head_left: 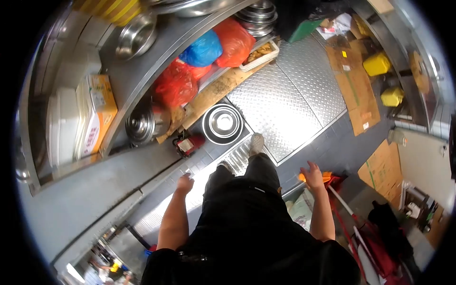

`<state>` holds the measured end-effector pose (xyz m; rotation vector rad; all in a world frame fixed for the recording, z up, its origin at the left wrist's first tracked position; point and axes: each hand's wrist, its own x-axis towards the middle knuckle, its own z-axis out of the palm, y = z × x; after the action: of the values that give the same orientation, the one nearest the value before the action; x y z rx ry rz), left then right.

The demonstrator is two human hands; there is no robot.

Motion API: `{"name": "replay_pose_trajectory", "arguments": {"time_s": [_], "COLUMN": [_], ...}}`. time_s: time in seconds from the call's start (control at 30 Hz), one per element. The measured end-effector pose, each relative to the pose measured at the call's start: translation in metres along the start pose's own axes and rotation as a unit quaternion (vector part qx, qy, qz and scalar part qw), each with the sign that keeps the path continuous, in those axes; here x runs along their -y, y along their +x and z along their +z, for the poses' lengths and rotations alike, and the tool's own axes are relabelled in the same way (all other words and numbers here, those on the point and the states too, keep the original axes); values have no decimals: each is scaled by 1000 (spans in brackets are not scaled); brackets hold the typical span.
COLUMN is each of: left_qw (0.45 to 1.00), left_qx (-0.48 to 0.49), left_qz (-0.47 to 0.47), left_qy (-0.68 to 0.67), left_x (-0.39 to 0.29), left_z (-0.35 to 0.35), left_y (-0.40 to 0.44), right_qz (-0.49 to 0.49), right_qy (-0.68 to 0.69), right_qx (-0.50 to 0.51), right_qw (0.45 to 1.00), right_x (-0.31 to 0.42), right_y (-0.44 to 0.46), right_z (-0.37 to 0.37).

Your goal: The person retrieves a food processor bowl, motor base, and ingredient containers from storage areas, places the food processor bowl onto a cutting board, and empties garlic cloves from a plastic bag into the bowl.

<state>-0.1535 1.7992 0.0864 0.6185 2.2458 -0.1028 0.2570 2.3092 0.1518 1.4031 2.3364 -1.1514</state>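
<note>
My left hand (185, 183) hangs out to the side over the tiled floor, its fingers loosely bent, with nothing visible in it. Nearest ahead of it is a small dark red object with a pale label (185, 145) on the floor. My right hand (312, 176) is held out on the other side, fingers spread. An orange object (327, 176) shows behind it, seemingly lower down and not gripped. On the floor ahead of my feet sits a round metal basin (223, 124).
Metal tread plate (304, 95) covers the floor ahead. A steel shelf (137, 88) along the left carries a box (100, 111); red bags (175, 85) and a blue bag (203, 49) lie below. Flattened cardboard (354, 90) is on the right, with a white pole (343, 202) nearer.
</note>
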Motion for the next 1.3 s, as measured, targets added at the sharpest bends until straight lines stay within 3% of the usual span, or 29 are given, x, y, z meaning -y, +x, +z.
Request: {"name": "replay_pose_trajectory", "arguments": {"time_s": [0.1,0.23,0.27,0.37,0.5,0.67,0.73,0.8,0.87,0.97,1.07,1.27,1.3], "left_qw": [995,959,967,944,917,906,923,970,876,889,867,914,892], "left_qx": [-25,-70,-88,-69,-100,-100,-83,-115,-32,6,-10,-94,-106], "left_qz": [-70,-99,-64,-112,-143,-203,-188,-107,-287,-293,-309,-189,-208], "left_qy": [-67,-257,-230,-302,-358,-357,-325,-187,-387,-352,-392,-346,-387], "left_x": [-2,-17,-21,-53,-44,27,74,127,110,114,118,139,133], "left_z": [15,47,56,43,67,163,242,351,330,332,334,377,366], "left_y": [-40,-78,-82,-111,-146,-200,-216,-226,-275,-307,-317,-275,-273], "right_qz": [-31,-79,-88,-92,-151,-202,-220,-236,-220,-237,-242,-282,-280], "right_qy": [-31,-75,-89,-118,-125,-160,-173,-199,-214,-251,-285,-303,-306], "right_qx": [32,87,99,125,161,165,181,194,210,218,248,273,265], "right_qw": [999,990,987,981,967,952,943,931,928,913,894,868,870], "right_x": [17,63,81,120,165,206,211,211,202,190,189,203,214], "right_y": [26,46,48,49,40,-2,-24,-50,-77,-116,-146,-165,-167], "right_z": [-3,-4,-4,9,28,69,88,106,123,145,162,176,173]}}
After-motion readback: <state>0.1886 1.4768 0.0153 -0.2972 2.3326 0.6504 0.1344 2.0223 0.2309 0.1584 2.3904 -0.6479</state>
